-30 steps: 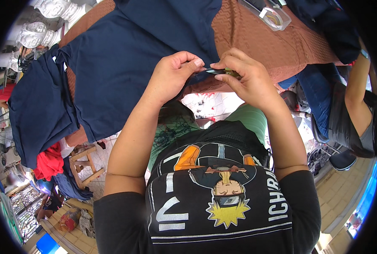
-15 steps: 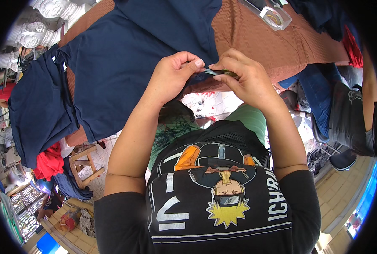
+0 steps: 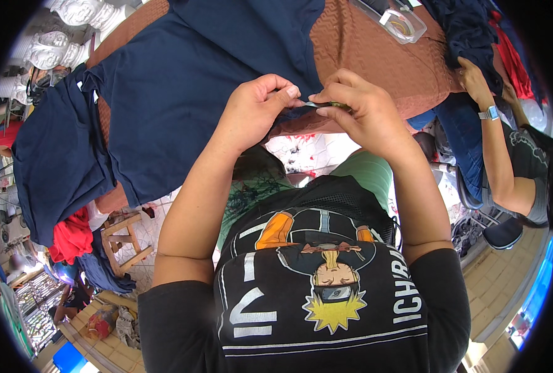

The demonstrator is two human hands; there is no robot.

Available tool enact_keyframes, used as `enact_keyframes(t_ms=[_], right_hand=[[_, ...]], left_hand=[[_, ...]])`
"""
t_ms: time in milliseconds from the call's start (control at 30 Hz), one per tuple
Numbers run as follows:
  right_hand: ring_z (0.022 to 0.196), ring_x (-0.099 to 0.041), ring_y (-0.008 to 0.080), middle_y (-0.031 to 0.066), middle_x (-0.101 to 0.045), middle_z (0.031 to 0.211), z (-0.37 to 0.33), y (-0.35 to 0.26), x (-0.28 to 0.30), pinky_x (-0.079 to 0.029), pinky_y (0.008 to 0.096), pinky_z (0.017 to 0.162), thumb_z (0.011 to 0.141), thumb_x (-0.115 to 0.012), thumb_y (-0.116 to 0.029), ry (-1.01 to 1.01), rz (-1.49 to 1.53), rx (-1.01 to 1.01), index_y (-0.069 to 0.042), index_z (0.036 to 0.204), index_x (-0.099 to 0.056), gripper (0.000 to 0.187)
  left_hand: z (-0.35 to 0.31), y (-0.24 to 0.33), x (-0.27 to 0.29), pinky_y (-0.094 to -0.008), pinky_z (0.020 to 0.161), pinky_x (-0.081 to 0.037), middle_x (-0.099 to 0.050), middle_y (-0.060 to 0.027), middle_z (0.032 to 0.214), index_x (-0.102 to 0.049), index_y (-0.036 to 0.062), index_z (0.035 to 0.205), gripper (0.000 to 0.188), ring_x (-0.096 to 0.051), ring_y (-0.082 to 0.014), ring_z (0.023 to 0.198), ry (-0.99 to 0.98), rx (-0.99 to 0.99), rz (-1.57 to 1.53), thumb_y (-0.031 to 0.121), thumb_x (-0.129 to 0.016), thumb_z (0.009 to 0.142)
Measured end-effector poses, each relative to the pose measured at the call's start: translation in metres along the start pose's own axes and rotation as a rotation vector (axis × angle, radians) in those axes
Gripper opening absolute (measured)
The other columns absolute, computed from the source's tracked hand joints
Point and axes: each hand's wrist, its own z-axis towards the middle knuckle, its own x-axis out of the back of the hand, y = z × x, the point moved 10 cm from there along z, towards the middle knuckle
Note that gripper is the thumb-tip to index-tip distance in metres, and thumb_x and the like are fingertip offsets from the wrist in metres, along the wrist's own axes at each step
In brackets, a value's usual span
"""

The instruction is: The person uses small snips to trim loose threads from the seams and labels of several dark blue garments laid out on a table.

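A navy blue garment [image 3: 177, 105] lies spread over the brown-covered table, its near edge reaching my hands. With thumb and forefinger pressed together, my left hand [image 3: 258, 109] pinches at that edge; my fingers hide exactly what is between them. Close beside it, my right hand [image 3: 363, 115] grips small thread snips [image 3: 342, 106], dark and yellowish with a shiny metal tip pointing at my left fingertips. Much of the tool is covered by my fingers.
Brown textured cloth [image 3: 376, 62] covers the table. A clear plastic container [image 3: 404, 26] sits at the far right. Beside it, a co-worker's hand [image 3: 473, 81] with a wristwatch touches dark cloth. More navy cloth [image 3: 62, 161] hangs at left, above a wooden stool [image 3: 127, 242].
At the right, the co-worker's arm has come forward and the hand now reaches the dark cloth on the table. My right hand has tilted the snips slightly; my left hand barely moved.
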Motion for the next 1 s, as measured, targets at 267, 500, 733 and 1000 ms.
enact_keyframes(t_ms=[267, 500, 733, 1000], right_hand=[[0.082, -0.064, 0.0296, 0.0060, -0.062, 0.092, 0.002, -0.008, 0.002, -0.050, 0.0414, 0.070, 0.079, -0.072, -0.011, 0.025, -0.120, 0.032, -0.011, 0.098, -0.068, 0.019], [0.082, -0.065, 0.0271, 0.0074, -0.061, 0.093, -0.004, 0.005, 0.028, -0.052, 0.0373, 0.070, 0.078, -0.073, -0.010, 0.118, -0.017, -0.084, -0.012, 0.101, -0.067, 0.024], [0.080, -0.065, 0.0269, 0.0077, -0.062, 0.094, -0.006, 0.002, 0.045, -0.053, 0.0360, 0.070, 0.078, -0.073, -0.011, 0.152, -0.104, -0.057, -0.011, 0.103, -0.066, 0.026], [0.080, -0.066, 0.0275, 0.0088, -0.061, 0.095, -0.005, -0.014, 0.071, -0.052, 0.0371, 0.069, 0.080, -0.072, -0.011, 0.110, -0.249, 0.045, -0.008, 0.103, -0.065, 0.024]], left_hand=[[-0.015, 0.027, -0.004, -0.0260, 0.087, -0.048, -0.068, -0.0093, 0.098, -0.067, 0.0003, 0.097, 0.020, -0.062, -0.0130, 0.098, -0.043, -0.158, 0.138, 0.019, -0.060, 0.096], [-0.086, 0.138, -0.005, -0.0332, 0.089, -0.045, -0.067, -0.0154, 0.103, -0.072, 0.0017, 0.084, 0.037, -0.059, -0.0225, 0.102, -0.297, -0.843, 0.347, 0.027, -0.049, 0.099], [-0.071, 0.101, 0.020, -0.0309, 0.084, -0.047, -0.067, -0.0121, 0.102, -0.068, 0.0001, 0.089, 0.022, -0.062, -0.0196, 0.093, 0.049, -0.538, 0.392, 0.019, -0.059, 0.094], [-0.057, 0.033, -0.013, -0.0336, 0.072, -0.052, -0.068, -0.0100, 0.094, -0.068, 0.0019, 0.090, 0.017, -0.066, -0.0266, 0.079, 0.166, -0.320, 0.803, 0.017, -0.072, 0.082]])
